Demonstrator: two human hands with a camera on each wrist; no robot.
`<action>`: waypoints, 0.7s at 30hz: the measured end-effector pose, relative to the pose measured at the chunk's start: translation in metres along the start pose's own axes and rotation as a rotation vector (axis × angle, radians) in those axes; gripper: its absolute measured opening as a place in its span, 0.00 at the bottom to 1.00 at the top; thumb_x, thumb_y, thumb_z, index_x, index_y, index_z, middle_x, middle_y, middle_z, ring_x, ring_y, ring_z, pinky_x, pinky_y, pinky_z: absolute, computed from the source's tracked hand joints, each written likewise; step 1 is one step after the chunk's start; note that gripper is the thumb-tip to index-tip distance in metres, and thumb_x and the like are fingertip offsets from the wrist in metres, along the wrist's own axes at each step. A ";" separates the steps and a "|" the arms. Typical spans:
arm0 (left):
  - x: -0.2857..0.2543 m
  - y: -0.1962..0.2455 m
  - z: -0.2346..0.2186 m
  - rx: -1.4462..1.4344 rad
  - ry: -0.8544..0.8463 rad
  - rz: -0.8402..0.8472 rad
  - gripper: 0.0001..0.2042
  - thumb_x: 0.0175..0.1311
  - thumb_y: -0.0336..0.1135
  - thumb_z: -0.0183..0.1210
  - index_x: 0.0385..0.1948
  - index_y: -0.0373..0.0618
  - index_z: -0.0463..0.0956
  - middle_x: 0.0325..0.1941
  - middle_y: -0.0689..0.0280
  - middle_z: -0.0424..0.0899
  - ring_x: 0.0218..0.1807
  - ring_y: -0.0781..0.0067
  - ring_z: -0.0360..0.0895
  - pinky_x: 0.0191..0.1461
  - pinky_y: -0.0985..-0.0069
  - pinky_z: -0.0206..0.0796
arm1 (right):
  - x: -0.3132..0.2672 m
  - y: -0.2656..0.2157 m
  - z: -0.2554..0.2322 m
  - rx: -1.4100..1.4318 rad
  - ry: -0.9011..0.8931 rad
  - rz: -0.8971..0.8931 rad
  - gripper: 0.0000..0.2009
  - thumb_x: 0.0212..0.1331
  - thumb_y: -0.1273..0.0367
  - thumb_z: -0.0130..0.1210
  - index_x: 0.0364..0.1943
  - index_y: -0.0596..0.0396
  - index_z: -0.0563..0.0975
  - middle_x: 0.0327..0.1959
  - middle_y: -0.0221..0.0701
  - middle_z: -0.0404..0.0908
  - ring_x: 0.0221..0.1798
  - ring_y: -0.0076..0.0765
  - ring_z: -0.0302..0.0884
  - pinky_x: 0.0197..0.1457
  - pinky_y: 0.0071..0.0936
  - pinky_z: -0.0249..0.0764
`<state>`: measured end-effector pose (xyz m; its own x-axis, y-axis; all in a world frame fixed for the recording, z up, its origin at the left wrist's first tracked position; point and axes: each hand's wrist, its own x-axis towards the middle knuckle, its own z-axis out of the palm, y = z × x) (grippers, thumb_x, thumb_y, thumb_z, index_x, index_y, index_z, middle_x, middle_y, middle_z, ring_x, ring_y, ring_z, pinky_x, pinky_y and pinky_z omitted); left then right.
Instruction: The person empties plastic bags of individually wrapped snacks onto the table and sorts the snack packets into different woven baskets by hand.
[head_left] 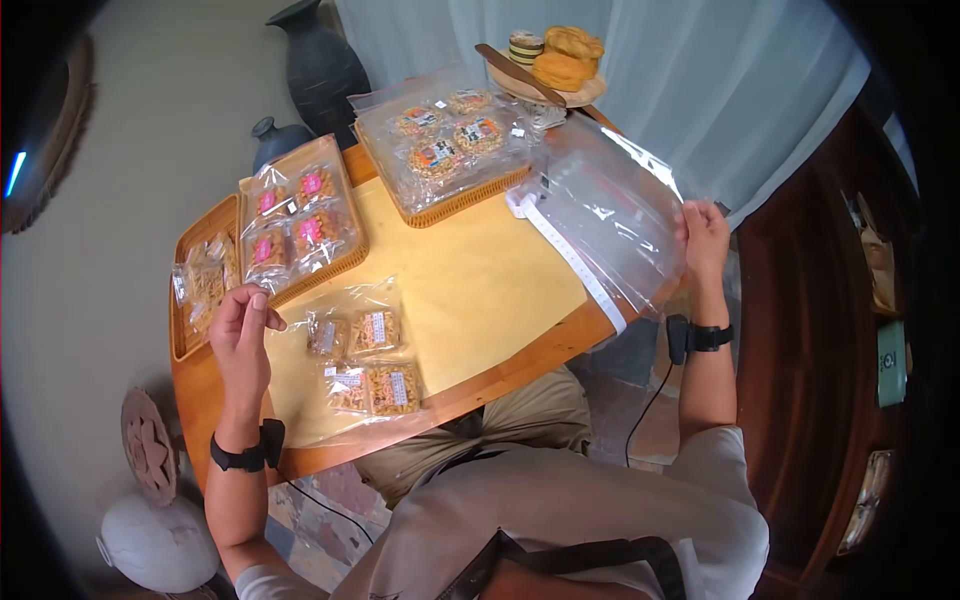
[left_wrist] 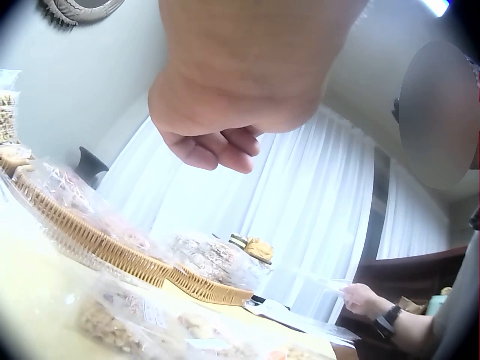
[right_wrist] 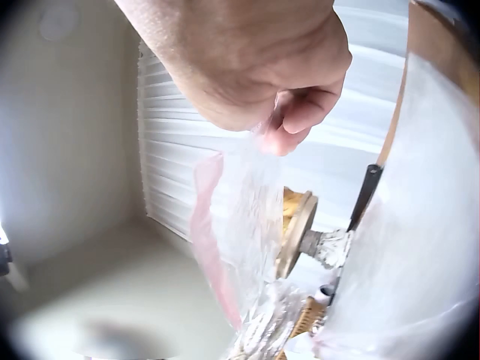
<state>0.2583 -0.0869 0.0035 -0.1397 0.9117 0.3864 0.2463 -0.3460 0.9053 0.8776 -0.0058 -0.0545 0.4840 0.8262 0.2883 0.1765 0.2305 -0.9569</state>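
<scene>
My right hand (head_left: 704,238) pinches the edge of a clear plastic bag (head_left: 625,215) at the table's right side; in the right wrist view the film (right_wrist: 251,202) hangs from the curled fingers of that hand (right_wrist: 262,67). My left hand (head_left: 243,325) is raised at the left, fingers loosely curled, beside a clear pack of several labelled snack pieces (head_left: 376,331) on the yellow paper. Nothing shows in the fingers of the left hand (left_wrist: 232,90) in the left wrist view. A white measuring tape (head_left: 575,262) lies along the bag's left side.
Wicker trays with bagged snacks stand at the far left (head_left: 181,300), left (head_left: 358,240) and back (head_left: 440,212) of the wooden table (head_left: 192,410). Behind them are dark vases (head_left: 322,85) and a stand of pastries (head_left: 565,62). Dark shelving (head_left: 790,370) is on the right.
</scene>
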 end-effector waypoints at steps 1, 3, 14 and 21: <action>0.001 -0.001 0.001 -0.007 0.000 -0.004 0.06 0.75 0.30 0.54 0.42 0.37 0.77 0.30 0.69 0.77 0.29 0.81 0.75 0.38 0.80 0.71 | -0.003 0.006 -0.008 -0.086 0.032 -0.002 0.07 0.69 0.67 0.58 0.39 0.56 0.80 0.27 0.24 0.82 0.22 0.15 0.72 0.22 0.17 0.65; 0.004 -0.004 0.002 -0.003 -0.018 -0.002 0.06 0.75 0.30 0.54 0.42 0.37 0.77 0.31 0.69 0.77 0.29 0.81 0.75 0.37 0.80 0.71 | -0.010 0.020 -0.019 -0.171 0.068 -0.003 0.07 0.69 0.67 0.57 0.39 0.57 0.80 0.27 0.24 0.82 0.21 0.14 0.72 0.22 0.16 0.64; -0.008 -0.026 -0.013 0.440 -0.477 -0.304 0.09 0.70 0.37 0.61 0.41 0.40 0.81 0.34 0.64 0.86 0.39 0.73 0.83 0.44 0.72 0.74 | -0.023 0.045 -0.034 -1.320 0.074 -0.387 0.31 0.54 0.57 0.67 0.64 0.51 0.75 0.69 0.54 0.68 0.70 0.61 0.64 0.72 0.50 0.63; 0.005 -0.025 -0.039 0.788 -0.217 0.037 0.13 0.63 0.34 0.66 0.48 0.43 0.81 0.46 0.55 0.86 0.49 0.56 0.83 0.53 0.64 0.74 | -0.106 -0.050 0.093 -0.464 -0.536 -0.265 0.13 0.61 0.73 0.62 0.50 0.60 0.80 0.45 0.35 0.84 0.48 0.29 0.79 0.57 0.26 0.72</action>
<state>0.2140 -0.0823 -0.0108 0.0505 0.9534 0.2975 0.8603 -0.1928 0.4720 0.7380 -0.0573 -0.0406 -0.0871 0.9376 0.3366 0.6291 0.3137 -0.7112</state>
